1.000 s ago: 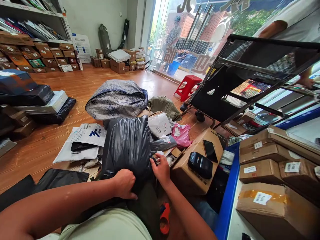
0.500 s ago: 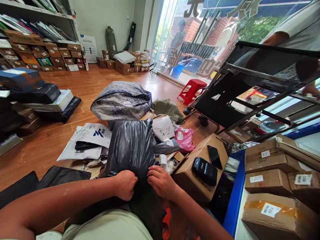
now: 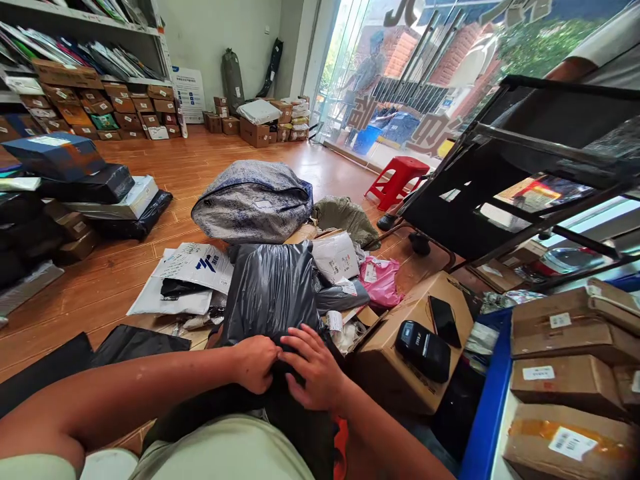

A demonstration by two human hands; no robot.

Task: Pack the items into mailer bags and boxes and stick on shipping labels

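A shiny black plastic parcel bag lies in front of me, its near end at my lap. My left hand is closed in a fist on the bag's near end, gripping its plastic. My right hand rests beside it with its fingers stretched out over the bag, the fingertips close to the left knuckles. Left of the bag are white mailer bags with dark print. To its right lie a white parcel and a pink plastic bag.
A carton on my right carries a black handheld printer and a phone. Boxes stand beyond the blue edge. A black trolley, held by another person, is at right. A large grey bag and red stool stand ahead.
My right hand has moved left, close to my left hand, and its fingers have spread over the bag. The whole view has shifted slightly to the left.
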